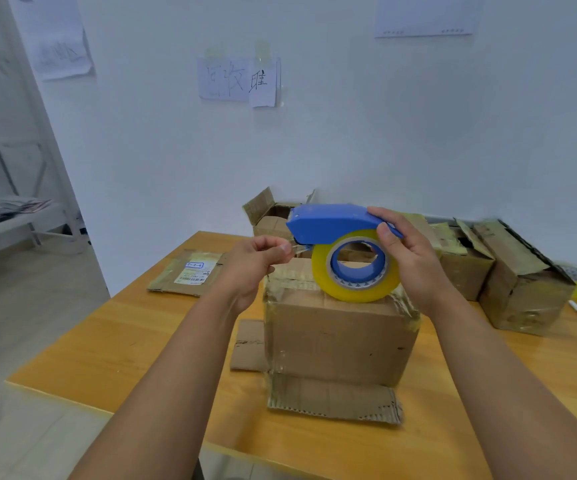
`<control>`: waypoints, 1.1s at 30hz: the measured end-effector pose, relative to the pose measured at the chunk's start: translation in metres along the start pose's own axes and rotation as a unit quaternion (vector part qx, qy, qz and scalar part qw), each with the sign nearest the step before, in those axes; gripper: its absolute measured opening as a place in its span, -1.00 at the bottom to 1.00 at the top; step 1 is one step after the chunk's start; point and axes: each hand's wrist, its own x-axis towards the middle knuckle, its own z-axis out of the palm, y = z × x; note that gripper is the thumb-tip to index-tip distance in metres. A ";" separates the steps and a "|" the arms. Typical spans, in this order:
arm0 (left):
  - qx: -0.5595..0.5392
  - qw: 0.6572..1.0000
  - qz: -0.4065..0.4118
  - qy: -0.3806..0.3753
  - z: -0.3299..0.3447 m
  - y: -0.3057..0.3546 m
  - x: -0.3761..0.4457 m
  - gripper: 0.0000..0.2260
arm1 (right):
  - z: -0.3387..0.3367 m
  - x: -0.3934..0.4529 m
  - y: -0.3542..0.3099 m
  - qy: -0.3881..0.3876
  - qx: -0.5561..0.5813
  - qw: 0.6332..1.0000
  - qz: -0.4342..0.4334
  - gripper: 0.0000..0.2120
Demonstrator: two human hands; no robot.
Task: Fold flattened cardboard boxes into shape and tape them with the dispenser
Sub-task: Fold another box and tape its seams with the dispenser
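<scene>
- Head view, tools: the right hand (406, 261) held the blue tape dispenser (332, 221) by its rear handle, its grip closed with the thumb on the near side and the fingers over the top. The yellow tape roll (356, 266) hung under the dispenser, just above the top of the folded cardboard box (339, 341).
- Head view, tape end: the left hand (259, 258) pinched at the dispenser's front edge, grip closed on what appeared to be the free tape end (297, 250); the clear strip was too faint to trace fully.
- Head view, position: the box stood upright on the wooden surface (124, 341), a loose lower flap (332, 398) spread toward the camera. Its top seam looked partly taped and wrinkled.
- Head view, surroundings: a flattened box (186, 271) lay to the left; several formed boxes (522, 282) stood to the right and behind.
- Risks, as judged: the tape end could slip from the pinch and snap back onto the roll, costing time to find again. Clear tape drawn at an angle could fold onto itself or wrinkle. With neither hand steadying the box, pressing the dispenser down could slide or tilt it. Fingertips sat near the dispenser's cutting edge.
</scene>
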 end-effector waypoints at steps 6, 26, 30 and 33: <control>-0.007 0.999 -0.005 0.043 -0.031 -0.004 0.002 -0.89 | 0.010 0.015 -0.015 -0.066 -0.037 0.997 -0.003 -0.77; -0.086 0.991 -0.080 0.067 -0.046 -0.024 0.002 -0.94 | -0.009 0.027 -0.042 -0.074 -0.099 0.992 0.027 -0.80; -0.068 0.990 -0.092 0.085 -0.047 -0.034 -0.001 -0.85 | -0.002 0.026 -0.031 -0.074 -0.120 0.989 0.037 -0.80; -0.029 0.992 -0.083 0.088 -0.044 -0.043 -0.002 -0.80 | 0.000 0.026 -0.025 -0.071 -0.142 0.987 0.033 -0.79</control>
